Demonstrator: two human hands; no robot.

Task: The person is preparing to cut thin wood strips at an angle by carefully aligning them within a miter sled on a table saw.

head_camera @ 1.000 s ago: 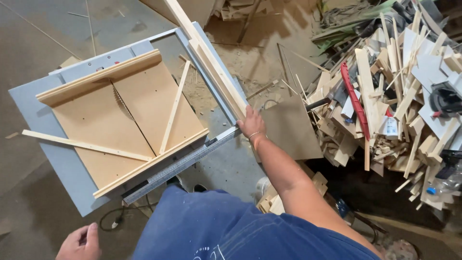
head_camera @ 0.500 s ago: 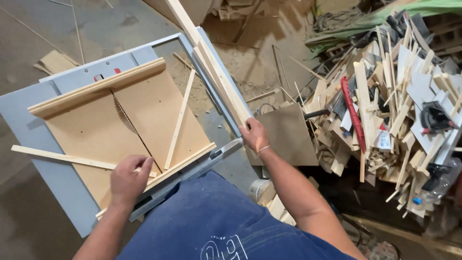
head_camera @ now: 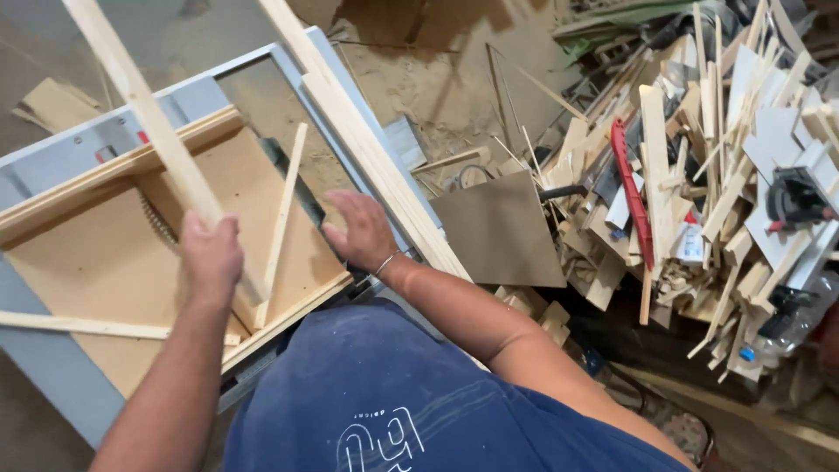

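Gripping a long strip, the left hand holds it raised over the sled; its fingers seem wrapped around it. Right hand rests there, fingers spread. Judged next: lowering the strip flat.

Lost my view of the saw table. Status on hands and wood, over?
Left hand grips long wood strip. Right hand flat on sled board, open. Thin stick lies between them.
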